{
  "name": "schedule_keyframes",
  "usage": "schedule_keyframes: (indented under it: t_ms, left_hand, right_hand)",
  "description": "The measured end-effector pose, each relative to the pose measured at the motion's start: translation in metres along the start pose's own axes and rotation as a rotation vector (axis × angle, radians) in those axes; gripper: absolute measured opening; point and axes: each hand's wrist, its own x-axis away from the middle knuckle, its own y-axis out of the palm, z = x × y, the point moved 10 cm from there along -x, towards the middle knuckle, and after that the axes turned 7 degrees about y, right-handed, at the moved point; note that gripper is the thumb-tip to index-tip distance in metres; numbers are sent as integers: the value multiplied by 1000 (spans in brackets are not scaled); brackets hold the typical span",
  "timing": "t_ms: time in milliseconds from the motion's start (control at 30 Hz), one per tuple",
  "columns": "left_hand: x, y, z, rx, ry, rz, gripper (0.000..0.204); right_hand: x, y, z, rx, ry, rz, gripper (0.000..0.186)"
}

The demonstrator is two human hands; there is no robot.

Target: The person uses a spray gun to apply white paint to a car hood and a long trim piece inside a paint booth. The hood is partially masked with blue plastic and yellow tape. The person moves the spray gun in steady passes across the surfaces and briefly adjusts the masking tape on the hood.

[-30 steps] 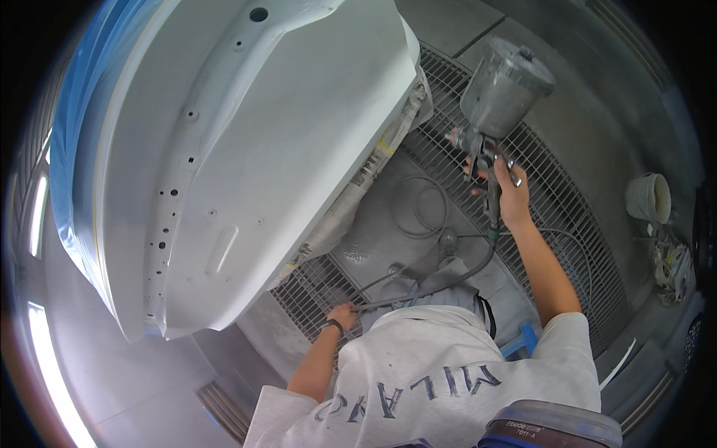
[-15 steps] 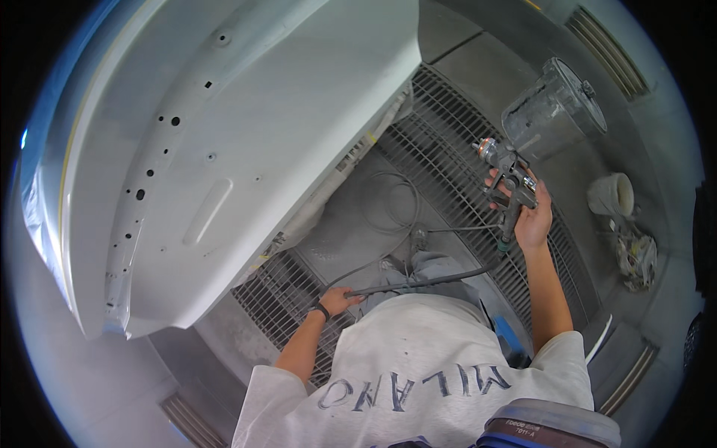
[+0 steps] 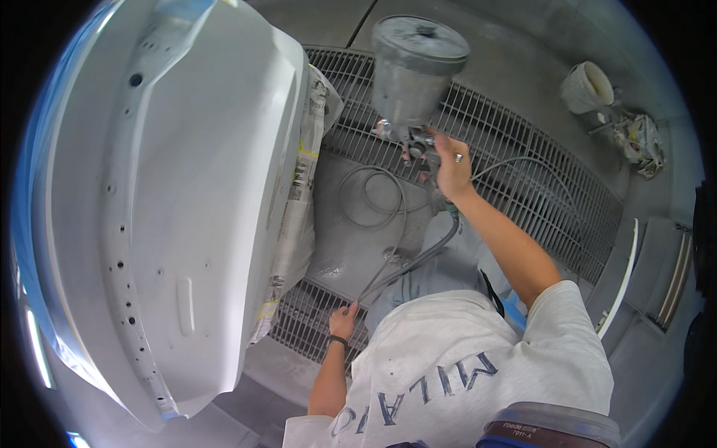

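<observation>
In my right hand [image 3: 452,169] is a spray gun [image 3: 415,140], its grip wrapped by my fingers. A grey, paint-smeared cup with a lid [image 3: 413,78] stands upright on top of the gun. The nozzle points left, toward a large pale-grey car body panel [image 3: 213,164] with a row of holes. From the bottom of the gun's handle an air hose [image 3: 427,256] runs down and left past my legs. My left hand [image 3: 343,322], low by the floor grating, is closed around that hose. The gun stays apart from the panel.
Masking paper and yellow tape [image 3: 297,216] line the panel's near edge; blue film [image 3: 46,149] covers its far side. Hose coils [image 3: 373,196] lie on the floor between metal gratings [image 3: 515,149]. A white bucket [image 3: 587,88] and a crumpled plastic bag [image 3: 641,145] sit at right.
My right hand has brought the spray gun left and forward, and the cup now stands more upright. My view has turned, showing the panel more lengthwise. My left hand still grips the hose.
</observation>
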Motion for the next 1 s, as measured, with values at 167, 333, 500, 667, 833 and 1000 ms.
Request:
schedule_keyframes:
  t_ms: [167, 333, 500, 667, 833, 1000]
  left_hand:
    - [30, -14, 20, -22, -144, 23, 70]
    - [27, -16, 72, -10, -225, 23, 75]
    - [22, 6, 105, -21, -289, -90, 85]
    - [-4, 9, 159, -36, -176, -55, 84]
    - [-54, 2, 219, 40, -49, 90, 76]
    - [-66, -5, 269, 104, -68, 164, 67]
  right_hand:
    - [-52, -22, 71, -83, 196, 2, 65]
    - [-96, -43, 109, -50, 243, -9, 61]
    - [-119, -72, 108, 80, 325, -43, 62]
    - [-158, -78, 55, 84, 247, -76, 62]
    - [-212, -72, 12, -23, 147, -162, 60]
    - [-289, -40, -1, -52, 92, -314, 65]
